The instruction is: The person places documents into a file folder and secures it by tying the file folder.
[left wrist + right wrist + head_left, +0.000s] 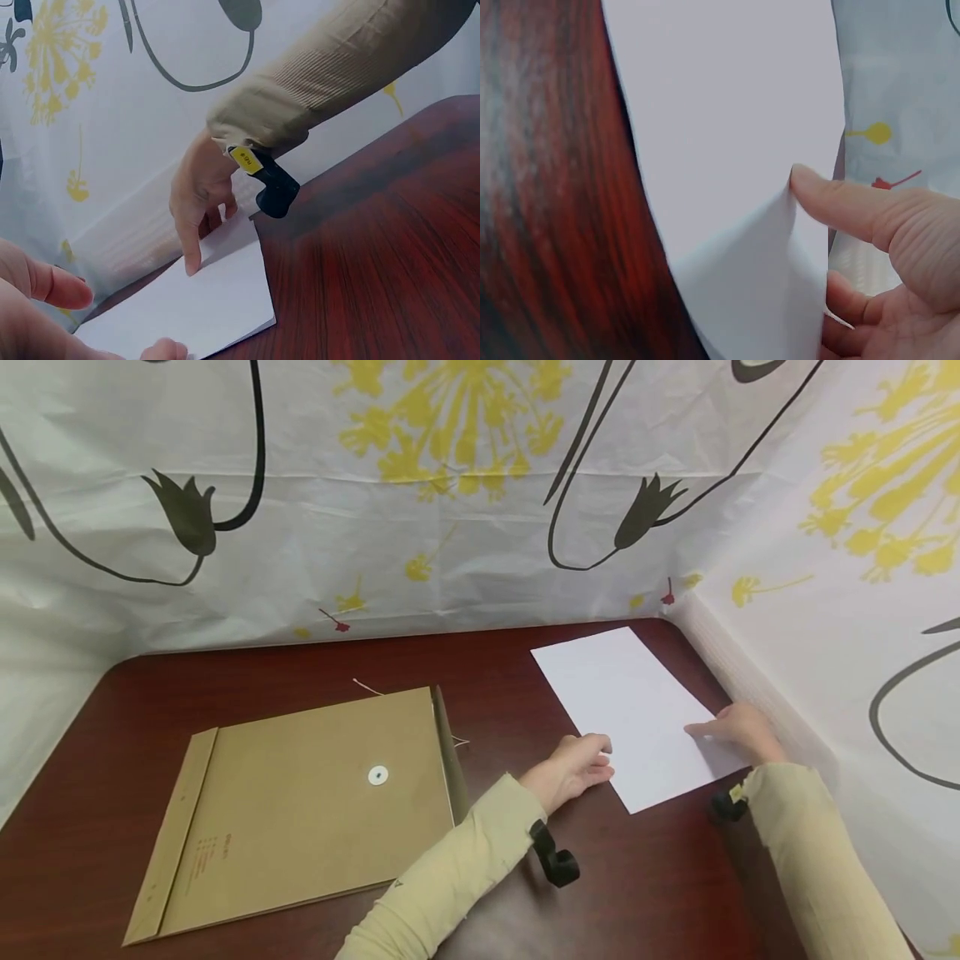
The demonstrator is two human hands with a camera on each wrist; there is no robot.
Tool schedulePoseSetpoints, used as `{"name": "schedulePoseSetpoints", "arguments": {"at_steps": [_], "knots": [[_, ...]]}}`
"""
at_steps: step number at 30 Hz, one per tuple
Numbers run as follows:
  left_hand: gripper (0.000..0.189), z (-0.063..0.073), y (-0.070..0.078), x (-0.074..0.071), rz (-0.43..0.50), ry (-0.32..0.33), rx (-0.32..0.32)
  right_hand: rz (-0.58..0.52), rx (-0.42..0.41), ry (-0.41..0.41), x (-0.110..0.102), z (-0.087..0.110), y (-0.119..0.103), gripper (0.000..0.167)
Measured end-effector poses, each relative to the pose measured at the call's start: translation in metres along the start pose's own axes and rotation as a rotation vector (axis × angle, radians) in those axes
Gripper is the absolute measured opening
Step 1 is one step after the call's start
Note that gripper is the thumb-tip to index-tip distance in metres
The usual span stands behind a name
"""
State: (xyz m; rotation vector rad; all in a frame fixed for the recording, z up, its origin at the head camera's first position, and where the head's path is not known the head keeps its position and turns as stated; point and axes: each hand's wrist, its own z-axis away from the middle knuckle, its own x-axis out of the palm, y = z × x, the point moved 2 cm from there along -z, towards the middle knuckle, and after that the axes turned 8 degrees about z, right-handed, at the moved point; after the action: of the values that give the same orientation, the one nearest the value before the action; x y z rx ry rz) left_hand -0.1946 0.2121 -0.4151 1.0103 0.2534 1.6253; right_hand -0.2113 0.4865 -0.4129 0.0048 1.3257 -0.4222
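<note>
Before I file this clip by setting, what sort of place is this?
Probably a paperwork desk, perhaps screened off: a dark reddish table, flower-patterned sheeting behind and beside it, and a brown document folder and white paper on top.

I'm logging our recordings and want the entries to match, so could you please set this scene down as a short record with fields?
Surface: dark reddish-brown table
Paper: white paper, on the table's right side
Right hand: right hand pinches the paper's right edge, thumb on top
Left hand: left hand at the paper's left edge; contact unclear
Folder: brown folder, lying left of the paper
Folder detail: white round button on its upper face
Backdrop: flower-patterned sheeting behind the table
</note>
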Motion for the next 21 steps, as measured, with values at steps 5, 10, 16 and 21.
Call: {"name": "schedulePoseSetpoints", "arguments": {"at_steps": [5,10,16,21], "knots": [[0.047,-0.002,-0.002,0.0,-0.006,0.002,-0.011,-0.055,-0.019,0.023,0.001,0.003,-0.002,0.045],[0.042,-0.001,-0.001,-0.001,-0.074,0.043,0.011,-0.046,-0.042,0.046,0.002,0.006,0.0,0.035],[0.033,0.001,0.002,0.004,-0.174,0.095,0.058,-0.098,-0.071,0.108,0.004,0.011,0.002,0.029],[0.042,-0.003,0.0,0.0,-0.131,0.104,0.102,-0.299,-0.026,0.034,0.009,0.015,0.005,0.032]]}}
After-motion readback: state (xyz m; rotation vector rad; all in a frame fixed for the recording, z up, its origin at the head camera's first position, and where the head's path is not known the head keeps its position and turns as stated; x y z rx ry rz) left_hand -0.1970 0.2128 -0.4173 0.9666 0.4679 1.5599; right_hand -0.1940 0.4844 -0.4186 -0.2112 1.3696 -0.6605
